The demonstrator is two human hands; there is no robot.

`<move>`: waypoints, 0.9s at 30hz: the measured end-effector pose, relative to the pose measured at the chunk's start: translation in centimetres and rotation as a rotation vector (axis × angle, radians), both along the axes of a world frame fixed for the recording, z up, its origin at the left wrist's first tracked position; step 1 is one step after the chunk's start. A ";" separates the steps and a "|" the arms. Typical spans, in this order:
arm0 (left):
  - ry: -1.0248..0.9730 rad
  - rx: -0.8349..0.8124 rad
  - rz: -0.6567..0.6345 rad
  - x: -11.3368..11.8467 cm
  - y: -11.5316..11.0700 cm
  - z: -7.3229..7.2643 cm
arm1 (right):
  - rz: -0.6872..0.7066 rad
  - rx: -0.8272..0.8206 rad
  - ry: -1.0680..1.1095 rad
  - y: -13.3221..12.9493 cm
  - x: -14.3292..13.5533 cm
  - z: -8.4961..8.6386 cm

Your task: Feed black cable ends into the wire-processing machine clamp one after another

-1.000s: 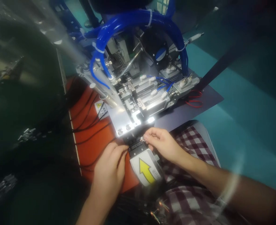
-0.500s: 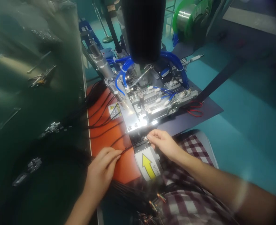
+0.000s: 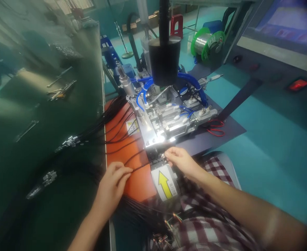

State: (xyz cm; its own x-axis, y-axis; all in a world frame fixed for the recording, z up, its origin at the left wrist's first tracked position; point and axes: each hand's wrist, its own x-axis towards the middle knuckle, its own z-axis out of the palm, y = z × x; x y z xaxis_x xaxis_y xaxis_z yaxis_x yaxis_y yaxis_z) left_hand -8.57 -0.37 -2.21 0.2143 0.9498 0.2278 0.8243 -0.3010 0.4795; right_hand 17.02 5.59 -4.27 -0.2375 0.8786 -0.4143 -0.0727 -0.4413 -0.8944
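Note:
A thin black cable [image 3: 143, 165] runs across the orange plate [image 3: 135, 186] between my two hands. My left hand [image 3: 115, 179] is closed on it, pinching it between thumb and fingers. At the cable's other end, my right hand [image 3: 178, 158] has its fingertips pressed together by the small metal feed end of the machine [image 3: 166, 118]. What exactly sits in that pinch is too small to make out, though the cable leads up to it. Just below the fingers lies a white cover with a yellow arrow [image 3: 164, 183].
More black cables [image 3: 117, 130] cross the orange plate from the dark green table [image 3: 64, 223], which holds piles of small metal connectors [image 3: 71, 140]. A bundle with bared wire ends [image 3: 176, 218] rests by the checkered lap. A green wire spool [image 3: 205, 43] stands behind.
The camera view has tilted up, so more of the background shows. My left hand still holds the cable, and my right hand stays at the same spot on the machine.

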 end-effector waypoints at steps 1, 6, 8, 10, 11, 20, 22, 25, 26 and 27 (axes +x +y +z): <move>0.006 -0.005 -0.023 -0.1 0.0 0.0 | 0.000 -0.005 0.005 0.0 0.0 0.0; 0.038 0.013 -0.053 -0.5 0.0 -0.5 | -0.006 -0.050 0.039 0.0 -0.2 -0.2; 0.041 0.029 -0.047 -0.4 0.0 -0.8 | -0.016 -0.074 0.059 0.0 -0.3 -0.4; 0.043 0.045 -0.051 -0.4 0.0 -0.8 | -0.018 -0.106 0.080 0.1 -0.4 -0.6; 0.043 0.051 -0.056 -0.3 0.0 -0.8 | -0.013 -0.128 0.089 0.1 -0.4 -0.6; 0.023 0.077 -0.058 -0.2 0.1 -0.7 | -0.138 -0.216 0.123 -1.9 3.3 -1.2; 0.016 0.074 -0.055 -0.2 0.1 -0.6 | -0.149 -0.248 0.107 -3.2 4.5 -1.8; 0.006 0.069 -0.060 -0.1 0.0 -0.5 | -0.166 -0.290 0.079 -5.1 6.0 -2.6; 0.003 0.068 -0.061 -0.1 0.0 -0.4 | -0.169 -0.308 0.071 -5.7 6.5 -2.9; 0.001 0.065 -0.060 -0.1 0.1 -0.3 | -0.170 -0.322 0.062 -6.2 6.8 -3.2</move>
